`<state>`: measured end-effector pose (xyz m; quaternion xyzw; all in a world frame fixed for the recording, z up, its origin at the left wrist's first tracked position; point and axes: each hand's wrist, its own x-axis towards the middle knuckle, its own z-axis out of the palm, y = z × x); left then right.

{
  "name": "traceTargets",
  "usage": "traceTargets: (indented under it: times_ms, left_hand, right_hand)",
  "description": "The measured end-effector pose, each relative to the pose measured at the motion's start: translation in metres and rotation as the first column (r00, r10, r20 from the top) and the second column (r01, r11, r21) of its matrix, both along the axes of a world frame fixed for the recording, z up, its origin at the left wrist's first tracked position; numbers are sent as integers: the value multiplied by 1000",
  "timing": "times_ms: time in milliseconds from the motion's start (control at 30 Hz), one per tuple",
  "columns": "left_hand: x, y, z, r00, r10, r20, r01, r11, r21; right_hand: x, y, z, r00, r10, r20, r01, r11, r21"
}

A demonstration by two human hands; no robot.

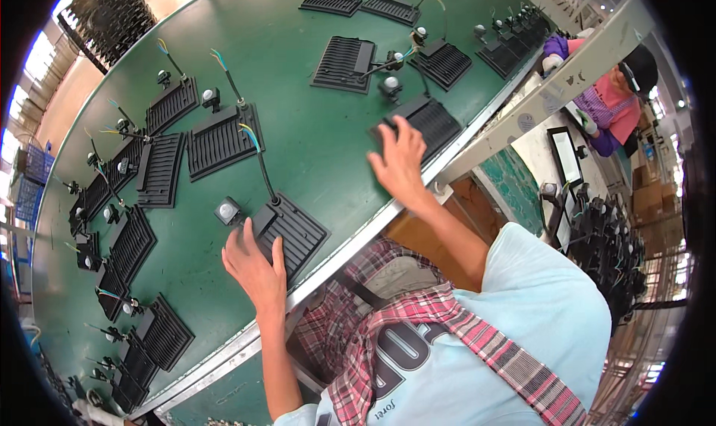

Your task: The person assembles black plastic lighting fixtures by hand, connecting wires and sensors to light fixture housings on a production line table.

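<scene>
On the green work table lie black finned floodlight housings with white-domed motion sensors and cables. Nearest the front edge is one floodlight (294, 236), its cable standing up with bared coloured wires. My left hand (257, 269) is at its left side, fingers spread and fingertips by the housing, just below the sensor (227, 210). Farther right, my right hand (401, 157) reaches over the left end of another floodlight (436, 127), thumb and fingers apart. Its fingertips lie at the housing's edge. The contact under both hands is partly hidden.
Several more floodlights (224, 142) lie across the left and far parts of the table (298, 142). A pale metal post (537, 98) rises at the right beside the table edge. Beyond it a co-worker (611, 113) in pink and purple is at another bench with lamps.
</scene>
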<state>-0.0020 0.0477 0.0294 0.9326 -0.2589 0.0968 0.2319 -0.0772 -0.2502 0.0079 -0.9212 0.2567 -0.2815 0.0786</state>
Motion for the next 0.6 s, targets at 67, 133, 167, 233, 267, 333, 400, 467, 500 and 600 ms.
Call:
traceTargets:
  times_ms: [67, 133, 167, 233, 267, 333, 400, 467, 500, 600]
  left_hand:
    - [0, 6, 1, 1000, 30, -9, -30, 1000, 5]
    - [0, 13, 2, 999, 47, -17, -47, 999, 25]
    - [0, 18, 2, 998, 64, -18, -64, 997, 34]
    - [3, 28, 0, 998, 61, -4, -61, 997, 44]
    - [5, 37, 0, 997, 75, -1, -75, 996, 51]
    - [11, 59, -2, 995, 94, -40, -93, 995, 28]
    - [18, 82, -2, 994, 107, -12, -107, 994, 17]
    - [19, 113, -1, 993, 122, 0, -121, 992, 46]
    - [19, 128, -4, 991, 131, 5, -131, 991, 40]
    - [19, 155, -3, 987, 157, -23, -156, 987, 29]
  right_hand:
    - [2, 43, 6, 992, 121, -22, -120, 991, 52]
    - [6, 87, 8, 967, 249, -60, -237, 958, 159]
    - [7, 107, 13, 941, 333, -66, -311, 924, 223]
    - [4, 143, 21, 900, 431, -62, -396, 870, 292]
    - [1, 158, 25, 860, 505, -73, -468, 838, 280]
    - [3, 174, 27, 813, 577, -83, -540, 799, 265]
    - [8, 177, 26, 689, 725, -6, -686, 654, 317]
    - [18, 170, 40, 658, 750, 69, -727, 609, 317]
    - [30, 156, 55, 663, 727, 178, -646, 435, 627]
    - [83, 83, 51, 764, 381, 521, -619, 658, 428]
